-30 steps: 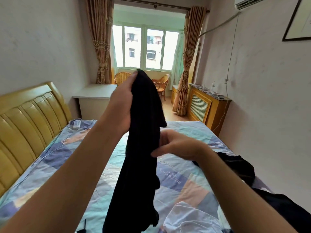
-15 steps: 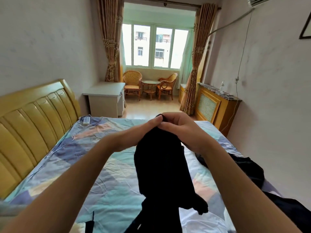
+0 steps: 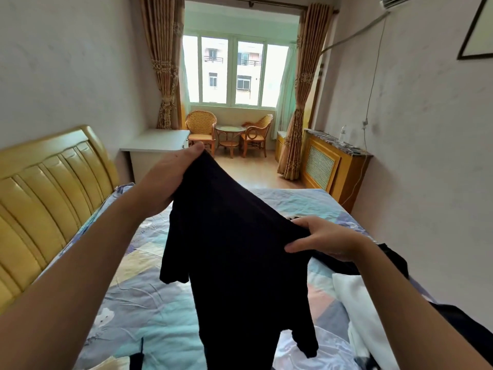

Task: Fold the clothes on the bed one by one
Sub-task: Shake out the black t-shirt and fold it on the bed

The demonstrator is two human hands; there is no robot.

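The hands, pinched together half a second ago, now stand apart: the left hand (image 3: pixel 170 180) grips one top corner high, the right hand (image 3: pixel 326 243) the other lower, spreading the black shirt (image 3: pixel 234 257) between their fingers.

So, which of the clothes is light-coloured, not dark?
The white garment lying on the bed near the right arm; the others, including the held shirt, are dark.

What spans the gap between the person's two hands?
In the head view, the black short-sleeved shirt stretches from the left hand to the right hand, its top edge gripped by both; nothing else lies between.
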